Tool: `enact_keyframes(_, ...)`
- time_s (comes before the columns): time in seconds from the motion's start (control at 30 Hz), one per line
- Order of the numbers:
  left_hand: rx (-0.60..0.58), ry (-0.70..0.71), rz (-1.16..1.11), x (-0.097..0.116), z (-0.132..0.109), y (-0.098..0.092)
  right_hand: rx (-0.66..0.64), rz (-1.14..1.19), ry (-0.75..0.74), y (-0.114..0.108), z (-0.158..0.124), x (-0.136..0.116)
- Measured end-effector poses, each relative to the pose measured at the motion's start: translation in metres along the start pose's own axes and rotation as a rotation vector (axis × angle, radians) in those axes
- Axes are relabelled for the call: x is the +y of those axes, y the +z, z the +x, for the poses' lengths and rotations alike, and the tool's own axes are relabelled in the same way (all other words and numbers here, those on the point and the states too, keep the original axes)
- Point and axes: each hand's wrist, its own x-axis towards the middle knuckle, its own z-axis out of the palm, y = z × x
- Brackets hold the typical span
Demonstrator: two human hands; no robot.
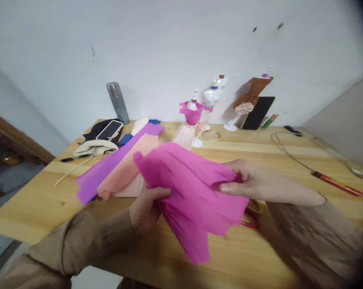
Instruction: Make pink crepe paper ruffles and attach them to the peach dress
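A sheet of magenta crepe paper (190,180) is spread between my hands above the table, creased and hanging loose at its lower edge. My left hand (149,202) grips its left side, thumb on top and fingers hidden beneath. At the right, my right hand (244,180) pinches the paper between thumb and fingers. Partly covered by the sheet, the red and yellow handles of scissors (253,220) lie on the table. Just beyond the paper stands a small dress form (192,116) in a magenta top and pale pink skirt.
Purple paper (118,162) and peach paper (130,168) lie left, near a phone (110,130) and a bottle (118,103). Along the wall stand a brown-dressed form (250,94) and a dark tablet (258,113). A red tool with a cord (337,184) lies right.
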Motion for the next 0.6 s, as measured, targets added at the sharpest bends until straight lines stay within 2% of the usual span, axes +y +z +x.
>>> enact_keyframes(0.07, 0.033, 0.056, 0.028, 0.009, 0.003, 0.006, -0.035, 0.070, -0.006, -0.002, 0.000, 0.000)
enact_keyframes(0.13, 0.019, 0.070, 0.073, 0.019, 0.006, 0.009, -0.022, 0.170, -0.025, -0.001, 0.001, 0.001)
enact_keyframes(0.27, -0.076, 0.039, 0.192, 0.038, 0.009, 0.007, 0.150, 0.446, -0.048, 0.009, 0.006, 0.008)
enact_keyframes(0.37, -0.131, 0.040, 0.297, 0.051, 0.012, 0.005, 0.211, 0.578, -0.023, 0.018, 0.012, 0.013)
enact_keyframes(0.5, -0.145, 0.120, 0.352, 0.061, 0.016, 0.004, 0.376, 0.605, -0.034, 0.020, 0.016, 0.016)
enact_keyframes(0.6, -0.080, 0.158, 0.287, 0.056, 0.018, 0.005, 0.507, 0.558, -0.117, 0.015, 0.017, 0.015)
